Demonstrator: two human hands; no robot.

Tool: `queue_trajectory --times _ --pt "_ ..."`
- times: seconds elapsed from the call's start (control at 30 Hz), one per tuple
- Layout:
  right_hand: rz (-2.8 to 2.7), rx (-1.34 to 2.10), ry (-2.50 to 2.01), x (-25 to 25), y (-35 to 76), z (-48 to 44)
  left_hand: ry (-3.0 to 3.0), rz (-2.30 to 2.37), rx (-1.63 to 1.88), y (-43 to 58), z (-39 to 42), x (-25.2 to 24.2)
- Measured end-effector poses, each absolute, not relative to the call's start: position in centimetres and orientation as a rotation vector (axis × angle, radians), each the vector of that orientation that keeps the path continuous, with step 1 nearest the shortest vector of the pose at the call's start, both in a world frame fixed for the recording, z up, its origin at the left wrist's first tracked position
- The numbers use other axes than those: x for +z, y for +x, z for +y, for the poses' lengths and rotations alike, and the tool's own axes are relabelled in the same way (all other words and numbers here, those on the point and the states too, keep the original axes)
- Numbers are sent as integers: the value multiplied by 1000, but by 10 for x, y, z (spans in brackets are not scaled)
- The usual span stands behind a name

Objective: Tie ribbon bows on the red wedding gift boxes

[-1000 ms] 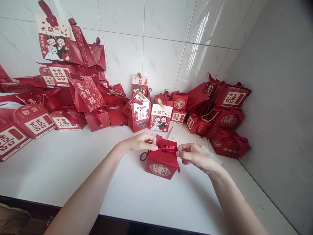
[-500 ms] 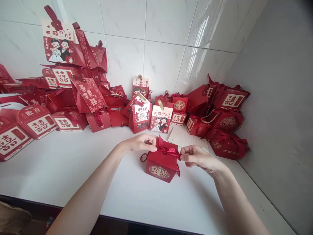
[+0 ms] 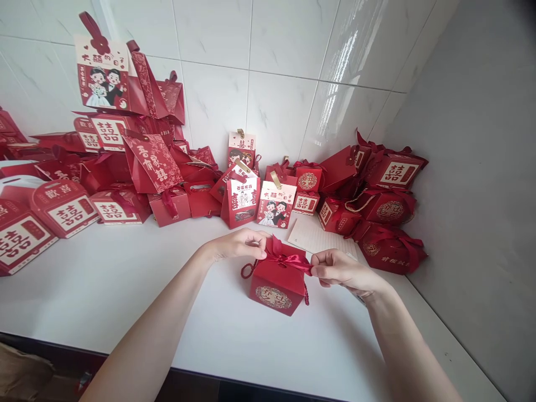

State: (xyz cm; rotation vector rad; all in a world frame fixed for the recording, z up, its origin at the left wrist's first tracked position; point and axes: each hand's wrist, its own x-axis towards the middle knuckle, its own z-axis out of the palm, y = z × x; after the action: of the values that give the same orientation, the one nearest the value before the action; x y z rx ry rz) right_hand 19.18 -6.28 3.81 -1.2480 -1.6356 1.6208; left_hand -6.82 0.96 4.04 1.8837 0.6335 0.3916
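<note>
A small red gift box (image 3: 276, 282) with a round gold emblem on its front stands on the white table. Across its top lies a red satin ribbon (image 3: 292, 260) tied in a bow. My left hand (image 3: 245, 244) pinches the ribbon at the bow's left side, fingers closed. At the right, my right hand (image 3: 339, 271) grips the other side of the ribbon between thumb and fingers. A twisted red cord (image 3: 247, 271) loops out from the box's left side, and another piece of cord hangs at its right.
Stacked red boxes (image 3: 111, 209) and bags fill the back left of the table (image 3: 201, 329). More boxes (image 3: 393, 206) are piled at the back right against the grey wall. Lined paper (image 3: 322, 237) lies behind my right hand. A tiled wall (image 3: 276, 100) closes off the back.
Both hands keep their hold on the ribbon. They have drawn very slightly apart, and the bow looks a little tighter. The box sits almost where it was.
</note>
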Motion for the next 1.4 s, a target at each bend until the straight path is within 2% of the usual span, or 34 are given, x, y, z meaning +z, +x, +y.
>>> queue_trajectory --times 0.57,0.63,0.73,0.87,1.03,1.4 --pt "-1623 1635 -1260 39 189 -64 1770 537 460 -65 10 40" --pt "-1638 1522 -1309 40 185 -64 1762 539 458 -65 10 40" --pt "-1616 1104 -1334 40 173 -66 1751 533 455 -64 9 39" --pt "-1719 646 -1112 33 152 -72 1723 462 435 -62 8 39" --pt "-1883 586 -1060 24 140 -76 1730 475 431 -61 8 39" --pt "-1840 625 -1148 25 133 -79 1629 450 483 -57 5 32"
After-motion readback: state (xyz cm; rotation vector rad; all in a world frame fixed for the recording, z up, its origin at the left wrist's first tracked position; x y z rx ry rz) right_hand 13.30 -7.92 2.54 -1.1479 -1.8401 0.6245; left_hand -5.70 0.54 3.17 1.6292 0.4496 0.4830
